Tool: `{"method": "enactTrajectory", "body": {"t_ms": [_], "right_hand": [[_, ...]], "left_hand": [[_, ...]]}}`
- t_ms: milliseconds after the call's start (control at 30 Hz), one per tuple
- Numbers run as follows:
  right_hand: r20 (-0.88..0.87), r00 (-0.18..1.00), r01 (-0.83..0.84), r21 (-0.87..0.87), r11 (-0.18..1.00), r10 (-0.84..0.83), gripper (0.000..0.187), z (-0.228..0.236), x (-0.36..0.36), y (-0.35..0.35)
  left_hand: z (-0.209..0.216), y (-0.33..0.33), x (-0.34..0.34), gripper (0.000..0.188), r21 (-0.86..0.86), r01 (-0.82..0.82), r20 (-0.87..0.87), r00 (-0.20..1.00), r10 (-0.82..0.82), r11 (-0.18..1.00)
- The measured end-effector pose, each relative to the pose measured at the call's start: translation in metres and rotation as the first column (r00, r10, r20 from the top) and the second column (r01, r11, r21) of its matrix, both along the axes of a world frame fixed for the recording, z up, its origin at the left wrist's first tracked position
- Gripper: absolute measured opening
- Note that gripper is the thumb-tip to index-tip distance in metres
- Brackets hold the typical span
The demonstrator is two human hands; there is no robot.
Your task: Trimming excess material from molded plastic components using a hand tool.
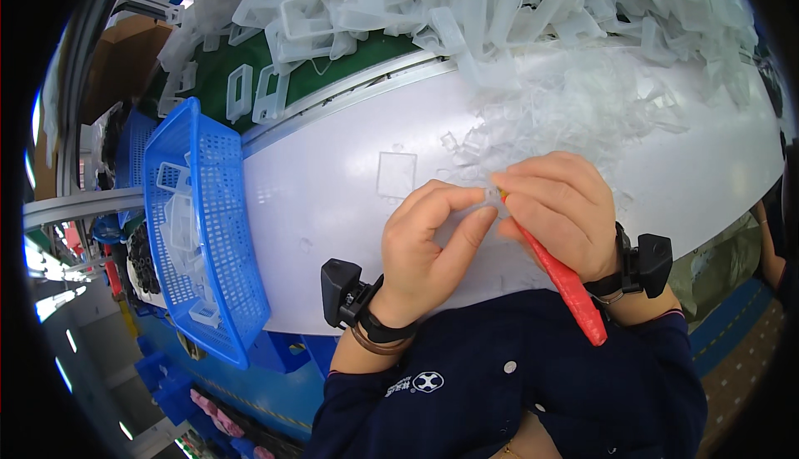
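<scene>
Between the thumb and index finger of my left hand (433,238) is a small clear plastic piece (491,196). My right hand (566,209) is closed round a slim tool with a red-wrapped handle (570,292), whose tail end points down toward my chest. The tool's tip meets the small piece, but my fingers hide most of it, so its kind cannot be made out. Flat on the white table (325,176), left of my hands, lies a thin clear square frame (396,175). Small clear scraps (549,118) are heaped just beyond my fingers.
A blue perforated basket (223,234) holding several translucent frames stands at the table's left edge. Past a metal rail (349,93), a large pile of translucent plastic frames (466,9) covers a green belt (349,55). Black devices (343,292) are strapped to both my wrists.
</scene>
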State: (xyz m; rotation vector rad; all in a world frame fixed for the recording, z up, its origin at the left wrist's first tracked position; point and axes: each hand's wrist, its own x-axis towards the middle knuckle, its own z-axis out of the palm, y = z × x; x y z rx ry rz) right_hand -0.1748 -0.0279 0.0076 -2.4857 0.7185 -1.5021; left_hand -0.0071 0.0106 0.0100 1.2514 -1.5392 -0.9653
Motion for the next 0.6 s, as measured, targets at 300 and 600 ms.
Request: {"method": "enactTrajectory", "body": {"t_ms": [300, 600], "right_hand": [[0.223, 0.963, 0.003, 0.556, 0.831, -0.153, 0.01, 0.0, -0.015, -0.013], [0.313, 0.922, -0.094, 0.75, 0.655, -0.227, 0.007, 0.0, -0.011, 0.001]], "left_hand": [[0.003, -0.009, 0.019, 0.02, -0.079, 0.037, -0.114, 0.992, -0.046, 0.996], [-0.005, -0.021, 0.071, 0.025, -0.162, 0.299, -0.815, 0.497, -0.298, 0.941]]}}
